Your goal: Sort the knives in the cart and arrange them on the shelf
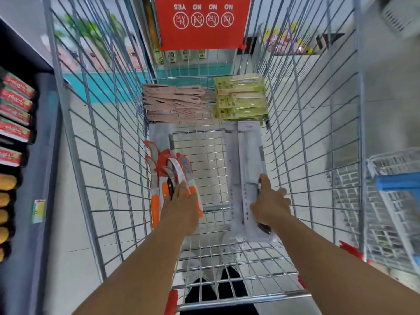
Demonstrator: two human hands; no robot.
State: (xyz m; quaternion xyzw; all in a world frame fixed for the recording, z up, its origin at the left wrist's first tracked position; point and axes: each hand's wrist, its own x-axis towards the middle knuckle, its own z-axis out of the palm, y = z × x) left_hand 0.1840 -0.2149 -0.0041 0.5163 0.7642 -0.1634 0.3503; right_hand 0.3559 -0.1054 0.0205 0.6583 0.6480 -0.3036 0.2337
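Both bare forearms reach from the bottom edge down into a wire shopping cart, which fills most of the view. Its far end carries a red sign, seen upside down, printed with "YES" and three times "NO" above four round pictograms.

On the cart's floor lie four lots of knives. Along the right side rests a long stack of white-carded knives; small print runs down the cards but is too blurred to read. At the far left corner sits a pile of pink knives, and just beside it, at the far right corner, a stack of green-carded knives whose labels cannot be made out. Near the left wall lies a fan of orange-handled knives on red cards with curved blades.

Outside the cart, a dark shelf on the left holds red packets with illegible writing, and a second wire cart stands to the right.

The right hand grips the near end of the white-carded stack, thumb on top. The left hand rests on the orange handles, fingers curled around them.
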